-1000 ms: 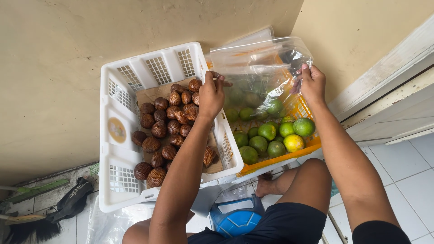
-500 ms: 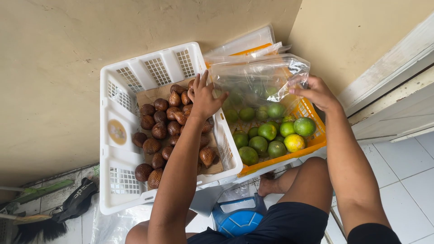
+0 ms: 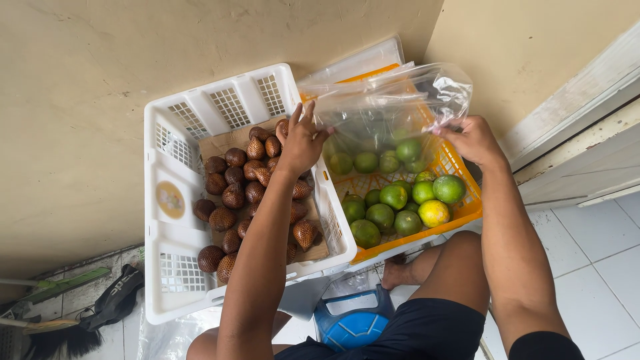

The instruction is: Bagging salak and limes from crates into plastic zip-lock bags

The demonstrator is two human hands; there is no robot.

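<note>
- Holding one clear bag (image 3: 390, 107) stretched between both hands, above the orange crate (image 3: 460, 215).
- Left hand (image 3: 301, 141): fingers spread, tips pinching the bag's left edge; palm down over the right end of the white crate (image 3: 175, 227).
- Right hand (image 3: 472, 139): curled tight on the bag's right edge, knuckles up, by the orange crate's far right corner.
- Left forearm runs straight up from my knee, across the white crate, covering part of the brown fruit.
- Right forearm comes up along the right side of the orange crate, elbow bent near my thigh.
- Crates: two, side by side, touching, both against the wall (image 3: 100, 80).
- Brown scaly fruit (image 3: 233, 195) in the white crate: about 22 visible, more hidden under my arm, so count not exact.
- Green citrus (image 3: 393, 196) in the orange crate: about 8 in the open, roughly 5 more seen blurred through the bag.
- Yellow citrus (image 3: 434, 213): one, near the front right of the orange crate.
- Bag looks empty; the fruit seen through it lies in the crate below.
- One blue stool (image 3: 353, 327) under me, between my legs.
- One broom (image 3: 47, 333) on the floor at far left, well apart from the crates.
</note>
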